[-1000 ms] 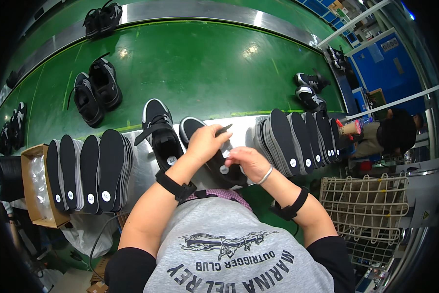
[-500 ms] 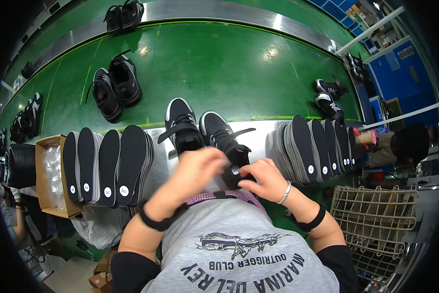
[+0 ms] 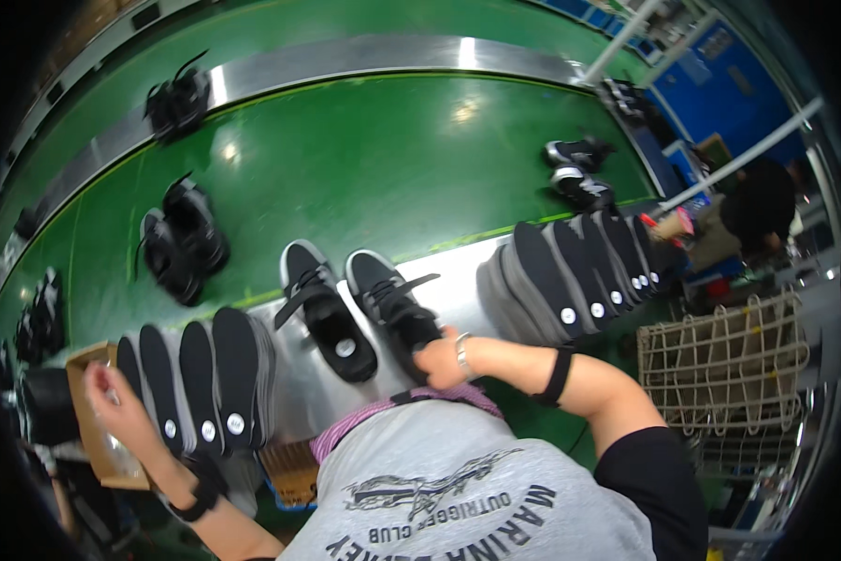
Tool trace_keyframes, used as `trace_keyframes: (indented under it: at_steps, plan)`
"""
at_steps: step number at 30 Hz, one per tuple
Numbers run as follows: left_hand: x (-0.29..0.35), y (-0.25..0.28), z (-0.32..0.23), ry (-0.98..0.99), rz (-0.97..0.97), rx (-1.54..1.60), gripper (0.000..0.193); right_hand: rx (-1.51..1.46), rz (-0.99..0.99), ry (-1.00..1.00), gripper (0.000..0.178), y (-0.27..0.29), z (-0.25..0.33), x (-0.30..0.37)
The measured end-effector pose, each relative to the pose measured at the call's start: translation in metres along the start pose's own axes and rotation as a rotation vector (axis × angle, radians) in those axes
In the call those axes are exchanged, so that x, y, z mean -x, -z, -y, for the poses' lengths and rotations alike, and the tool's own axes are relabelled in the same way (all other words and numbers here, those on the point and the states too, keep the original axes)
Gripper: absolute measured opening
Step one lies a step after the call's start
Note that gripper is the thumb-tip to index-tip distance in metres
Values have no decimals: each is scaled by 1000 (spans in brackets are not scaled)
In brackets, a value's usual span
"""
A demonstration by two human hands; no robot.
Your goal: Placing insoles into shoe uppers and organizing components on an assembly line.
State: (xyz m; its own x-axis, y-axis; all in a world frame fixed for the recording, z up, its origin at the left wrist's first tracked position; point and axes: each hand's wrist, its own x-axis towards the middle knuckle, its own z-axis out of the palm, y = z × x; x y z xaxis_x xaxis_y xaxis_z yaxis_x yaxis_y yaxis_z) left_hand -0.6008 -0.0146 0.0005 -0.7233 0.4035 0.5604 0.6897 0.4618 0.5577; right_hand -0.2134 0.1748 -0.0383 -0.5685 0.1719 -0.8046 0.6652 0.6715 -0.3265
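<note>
Fig. Head view, fisheye, person at a green conveyor belt (image 3: 364, 178) w/ steel ledge (image 3: 458, 280) along its near edge. R hand (image 3: 436, 363) rests on the heel end of the right-hand black shoe (image 3: 389, 301); fingers curled round the heel/collar, i.e. closed on the shoe, not spread. Shoe's long axis runs from heel (near, at the hand) to toe (far, up-left, toward the belt); laces loose, one strand thrown out to the right. Its mate, the left-hand black shoe (image 3: 322, 313), lies just beside it, roughly parallel, w/ a round sticker visible inside; no hand on it. L hand (image 3: 105, 388) is well apart, out at the far left over a cardboard box (image 3: 98, 439) holding clear wrapping; it seems to pinch sth from the box, but grip cannot be told – blurred, near the rim. Between L hand and shoes: row of black insoles (image 3: 201, 374) standing on edge. A second insole stack (image 3: 570, 271) lies right of the shoes; R hand is nearer to both shoes. Hidden/unclear: R fingertips behind the shoe heel; box contents; other shoe pairs (image 3: 182, 238) on belt smeared; wire basket (image 3: 719, 360) cut by R edge
</note>
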Motion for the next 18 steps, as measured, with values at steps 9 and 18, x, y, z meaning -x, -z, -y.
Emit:
trace_keyframes:
  at_steps: [9,18]
  plan:
    - [140,-111,-208,-476,1129,-210,69,-153,-274,-23,34,-6,31,4]
    - [99,-164,-196,-289,940,-26,52,-228,-1072,417,32,-31,-17,37]
